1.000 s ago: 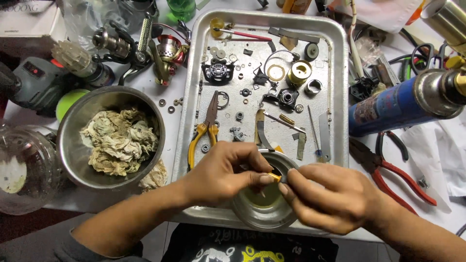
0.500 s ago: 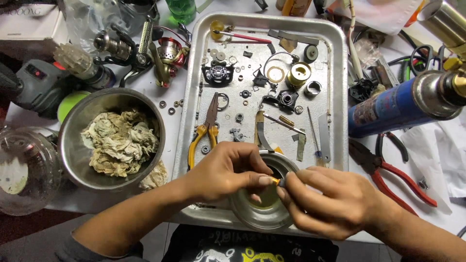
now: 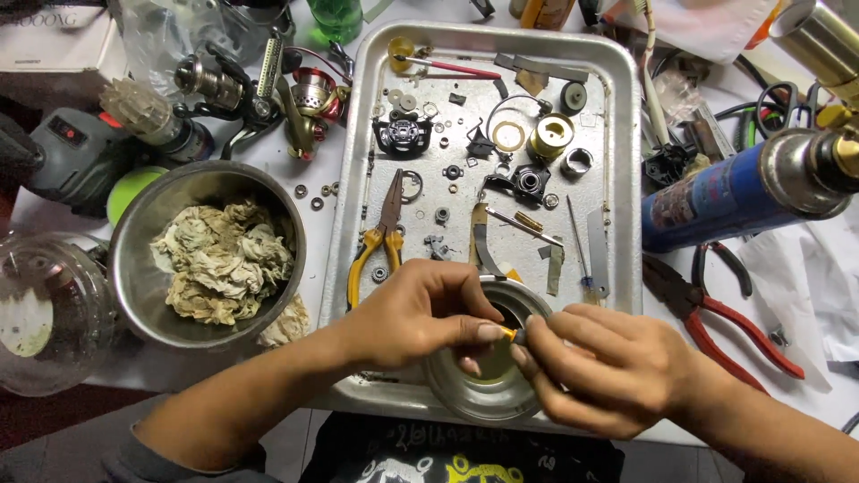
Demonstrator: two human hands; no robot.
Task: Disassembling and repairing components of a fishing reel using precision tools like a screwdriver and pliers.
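A small yellow part [image 3: 508, 333] is pinched by both hands' fingers [image 3: 483, 332] above the cup [image 3: 474, 394]; it should be kept over the tray [image 3: 626, 179]

From my remote seat I could not make out the small brass piece [image 3: 507, 333]; the fingertips of the left hand [image 3: 420, 313] and right hand [image 3: 608, 367] covered nearly all of it. Both hands hid much of the round tin [image 3: 488, 394] under them. The loose washers and screws [image 3: 407, 100] in the metal tray [image 3: 617, 179] were too small to tell apart. The picture's edge cut off the torch canister [image 3: 743, 192], the glass jar [image 3: 45, 313] and both forearms.
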